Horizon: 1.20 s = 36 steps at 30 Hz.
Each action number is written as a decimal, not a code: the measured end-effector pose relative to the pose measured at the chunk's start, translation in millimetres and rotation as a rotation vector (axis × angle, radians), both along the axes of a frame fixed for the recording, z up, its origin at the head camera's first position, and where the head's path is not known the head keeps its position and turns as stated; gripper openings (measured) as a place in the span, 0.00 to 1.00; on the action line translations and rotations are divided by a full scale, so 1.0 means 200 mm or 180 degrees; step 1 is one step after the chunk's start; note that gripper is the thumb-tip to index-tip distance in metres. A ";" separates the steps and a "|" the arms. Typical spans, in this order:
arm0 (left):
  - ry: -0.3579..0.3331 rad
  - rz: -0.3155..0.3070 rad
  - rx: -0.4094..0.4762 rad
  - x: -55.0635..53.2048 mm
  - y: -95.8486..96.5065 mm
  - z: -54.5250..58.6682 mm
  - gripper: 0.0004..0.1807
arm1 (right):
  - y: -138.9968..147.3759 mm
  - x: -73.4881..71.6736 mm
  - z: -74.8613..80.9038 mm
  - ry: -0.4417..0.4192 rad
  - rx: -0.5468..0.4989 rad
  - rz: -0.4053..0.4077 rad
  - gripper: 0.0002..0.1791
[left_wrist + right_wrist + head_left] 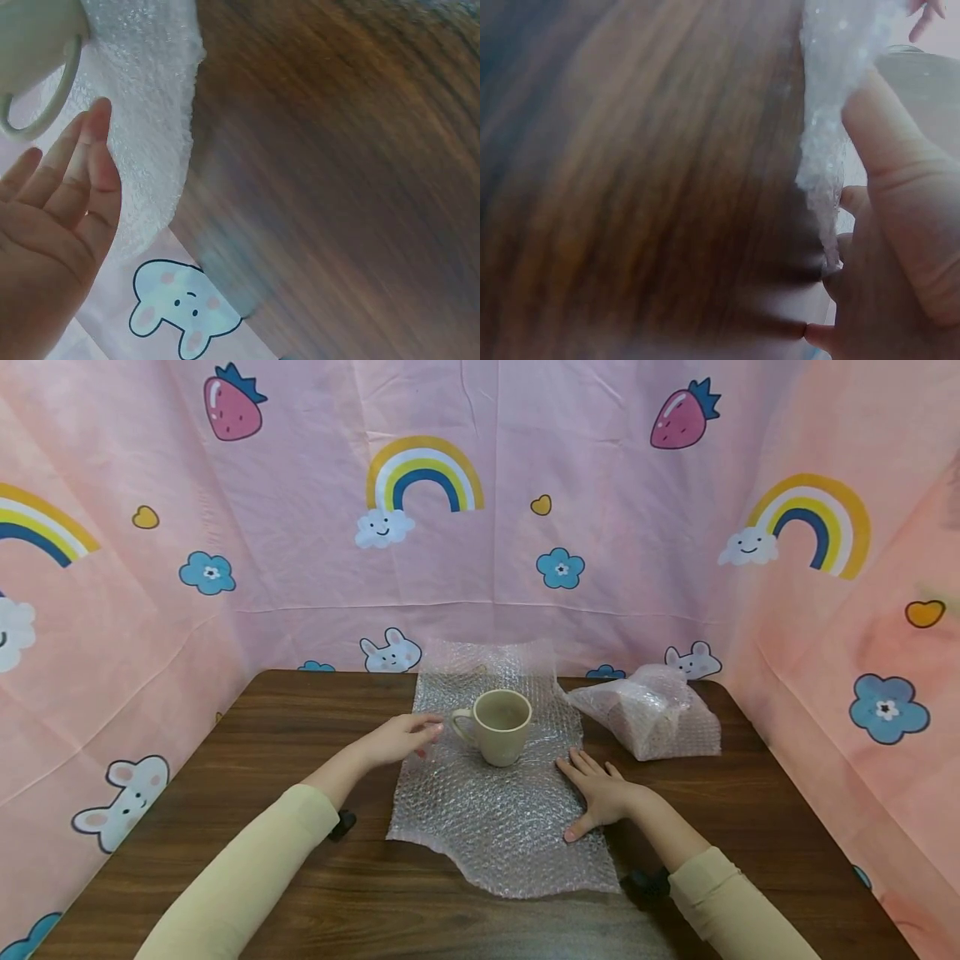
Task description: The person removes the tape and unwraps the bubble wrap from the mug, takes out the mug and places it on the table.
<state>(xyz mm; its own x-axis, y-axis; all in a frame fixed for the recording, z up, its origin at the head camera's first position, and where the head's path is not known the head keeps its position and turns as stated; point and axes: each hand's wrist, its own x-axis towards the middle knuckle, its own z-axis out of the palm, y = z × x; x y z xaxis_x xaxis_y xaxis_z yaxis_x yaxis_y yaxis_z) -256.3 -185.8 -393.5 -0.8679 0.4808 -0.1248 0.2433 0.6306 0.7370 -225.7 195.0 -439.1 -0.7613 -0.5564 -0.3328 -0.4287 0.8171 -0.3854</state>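
Beside the mug (501, 739), only wrist view shows loose left hand's (56, 221) palm; spread right hand (602, 795) seemingly touches wrap (502, 827)

Cannot make out the contents of the wrapped bundle (656, 714) at far right, nor the bubble wrap (510, 827) directly beneath the mug (501, 743). Lose left sleeve (240, 877), right sleeve (738, 902) and the near end of the desk (405, 910) past the head view's lower edge. See the mug cropped in the left wrist view, the desk blurred in the right.
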 end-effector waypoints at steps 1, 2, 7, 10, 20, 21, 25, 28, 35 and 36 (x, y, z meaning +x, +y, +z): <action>-0.0009 0.0043 0.0031 -0.01 0.00 0.00 0.33 | 0.00 0.00 0.00 0.0003 0.0004 0.0004 0.69; -0.0031 0.0085 0.0062 -0.01 0.01 0.01 0.33 | 0.00 0.00 0.00 0.0003 0.0007 0.0005 0.69; -0.0123 0.0295 0.0159 -0.05 0.02 0.03 0.36 | 0.00 0.00 0.00 -0.0006 0.0009 -0.0001 0.69; -0.0202 0.0347 0.0229 -0.07 0.03 0.03 0.38 | 0.00 0.00 0.00 -0.0027 0.0001 -0.0017 0.69; -0.0337 0.0446 0.0301 -0.11 0.09 0.02 0.34 | 0.00 0.01 0.00 0.0029 0.0010 0.0040 0.68; -0.0357 0.0443 0.0306 -0.12 0.10 0.02 0.35 | 0.00 0.01 0.00 0.0036 0.0016 0.0044 0.68; -0.0407 0.0425 0.0322 -0.14 0.11 0.02 0.35 | 0.00 0.00 0.01 0.0035 0.0061 0.0035 0.68; -0.0450 0.0446 0.0399 -0.16 0.12 0.00 0.35 | 0.00 0.00 0.01 0.0024 0.0074 0.0033 0.68; -0.0428 0.0420 0.0456 -0.17 0.16 -0.04 0.32 | 0.00 0.00 0.01 0.0020 0.0046 0.0015 0.68; -0.0413 0.0432 0.0457 -0.17 0.16 -0.05 0.31 | 0.00 0.00 0.01 0.0021 0.0053 0.0018 0.68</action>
<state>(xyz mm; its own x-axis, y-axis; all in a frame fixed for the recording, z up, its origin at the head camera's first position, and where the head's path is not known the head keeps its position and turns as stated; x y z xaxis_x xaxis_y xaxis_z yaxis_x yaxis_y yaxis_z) -290.8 -153.3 -402.8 -0.9069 0.3817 -0.1784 0.0608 0.5375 0.8411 -224.9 194.6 -437.5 -0.7604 -0.5550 -0.3371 -0.4357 0.8210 -0.3689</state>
